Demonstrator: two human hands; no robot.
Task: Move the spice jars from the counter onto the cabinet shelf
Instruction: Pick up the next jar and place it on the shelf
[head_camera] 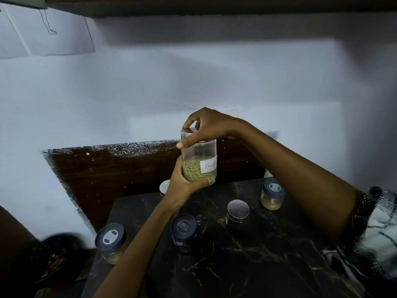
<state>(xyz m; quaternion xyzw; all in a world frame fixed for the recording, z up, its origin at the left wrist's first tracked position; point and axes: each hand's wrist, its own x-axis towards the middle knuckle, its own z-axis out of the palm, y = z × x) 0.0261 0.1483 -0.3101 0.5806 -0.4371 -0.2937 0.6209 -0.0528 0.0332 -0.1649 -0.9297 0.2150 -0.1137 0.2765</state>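
Note:
A tall clear jar [198, 163] of green seeds with a white handwritten label is held up above the back of the dark marble counter [247, 254]. My left hand [182, 186] grips its lower part from the left. My right hand [206, 125] grips its top, fingers curled round the lid. Several small spice jars stand on the counter: a dark-lidded jar of pale contents [110, 241] at the front left, a dark jar [184, 232] in the middle, a silver-lidded jar [238, 212], and a dark-lidded jar [272, 193] at the back right. Another silver lid [165, 187] shows behind my left wrist.
A dark wooden board [107, 175] stands behind the counter against the white wall. The underside of a brown cabinet [214, 5] runs along the top. A dark bowl-like object [55, 254] sits low at the left, off the counter.

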